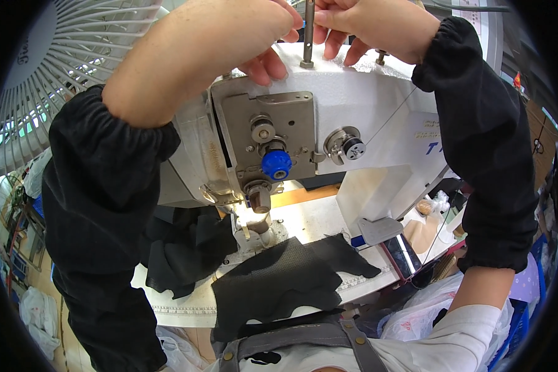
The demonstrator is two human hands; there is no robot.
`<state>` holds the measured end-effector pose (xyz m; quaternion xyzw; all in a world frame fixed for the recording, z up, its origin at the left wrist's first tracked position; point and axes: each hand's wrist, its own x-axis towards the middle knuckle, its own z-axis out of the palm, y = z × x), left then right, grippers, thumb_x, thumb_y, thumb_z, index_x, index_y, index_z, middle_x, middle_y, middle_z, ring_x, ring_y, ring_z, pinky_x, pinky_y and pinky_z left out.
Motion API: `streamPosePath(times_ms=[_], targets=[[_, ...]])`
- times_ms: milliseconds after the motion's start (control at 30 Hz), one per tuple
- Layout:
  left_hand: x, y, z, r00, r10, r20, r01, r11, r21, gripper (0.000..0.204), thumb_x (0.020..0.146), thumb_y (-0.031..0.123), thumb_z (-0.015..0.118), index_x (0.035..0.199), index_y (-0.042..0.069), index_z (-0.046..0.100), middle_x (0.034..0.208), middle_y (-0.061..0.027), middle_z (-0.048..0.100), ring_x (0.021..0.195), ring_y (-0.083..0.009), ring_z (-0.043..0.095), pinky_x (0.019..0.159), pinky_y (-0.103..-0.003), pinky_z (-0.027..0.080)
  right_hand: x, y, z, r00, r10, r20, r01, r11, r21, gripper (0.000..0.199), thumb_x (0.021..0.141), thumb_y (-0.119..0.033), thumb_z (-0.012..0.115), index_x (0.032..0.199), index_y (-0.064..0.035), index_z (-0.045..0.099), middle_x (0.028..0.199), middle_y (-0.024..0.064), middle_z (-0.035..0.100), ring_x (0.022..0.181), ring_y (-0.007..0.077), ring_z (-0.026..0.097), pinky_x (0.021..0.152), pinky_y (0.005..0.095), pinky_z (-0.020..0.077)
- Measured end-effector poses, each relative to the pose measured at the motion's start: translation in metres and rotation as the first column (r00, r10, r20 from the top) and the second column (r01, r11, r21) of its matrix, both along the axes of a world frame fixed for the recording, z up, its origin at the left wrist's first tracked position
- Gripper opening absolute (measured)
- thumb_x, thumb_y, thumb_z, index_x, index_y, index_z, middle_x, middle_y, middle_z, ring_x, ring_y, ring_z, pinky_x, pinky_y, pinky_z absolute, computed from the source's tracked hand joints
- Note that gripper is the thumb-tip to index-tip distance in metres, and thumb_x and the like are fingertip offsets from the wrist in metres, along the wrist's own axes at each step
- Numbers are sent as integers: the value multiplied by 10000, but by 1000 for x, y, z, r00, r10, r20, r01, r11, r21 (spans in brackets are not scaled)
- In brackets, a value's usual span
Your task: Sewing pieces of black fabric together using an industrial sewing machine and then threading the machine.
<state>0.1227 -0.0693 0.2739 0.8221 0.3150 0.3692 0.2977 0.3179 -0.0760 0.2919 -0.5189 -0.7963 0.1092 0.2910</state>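
Observation:
Both my hands are raised over the top of a white sewing machine [378,99], one on each side of an upright metal thread post [309,37]. My left hand [263,34] has its fingers curled, with the fingertips close to the post. Opposite it, my right hand [369,25] pinches thumb and forefinger together beside the post. Whatever sits between the fingertips is too small to make out. Below are a blue tension knob [276,165] and a bobbin winder [353,148], from which a thin thread runs up to the right. Black mesh fabric [279,282] lies across the bed near the needle.
A fan [74,49] stands close at the left. More black fabric pieces [189,254] lie left of the needle. To the right are a grey flat plate [380,231], a phone-like dark device [402,254] and plastic bags [418,316].

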Motion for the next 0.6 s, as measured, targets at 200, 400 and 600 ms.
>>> streamPosePath(times_ms=[200, 400, 600], targets=[[-4, 9, 0, 997, -28, -73, 31, 998, 46, 287, 945, 107, 541, 1130, -100, 612, 798, -121, 664, 604, -152, 640, 545, -271, 535, 2, 0, 0, 999, 28, -25, -29, 1000, -5, 179, 1045, -156, 461, 987, -12, 550, 930, 70, 619, 817, 134, 662, 691, 284, 598], [9, 8, 5, 967, 154, -202, -153, 988, 20, 293, 983, 203, 585, 1068, -71, 648, 718, -89, 669, 564, -124, 614, 529, -250, 510, 5, 3, 0, 995, 94, -30, -95, 995, -37, 190, 1049, -158, 468, 1014, 5, 559, 974, 59, 609, 856, 125, 638, 713, 283, 594], [10, 0, 6, 954, 212, -211, -206, 977, 52, 290, 980, 209, 578, 1035, -64, 659, 737, -96, 679, 593, -124, 622, 550, -253, 510, -3, 1, 0, 999, 52, -5, -52, 998, -33, 213, 1050, -175, 474, 1058, 13, 575, 988, 50, 602, 871, 125, 637, 716, 286, 590]])
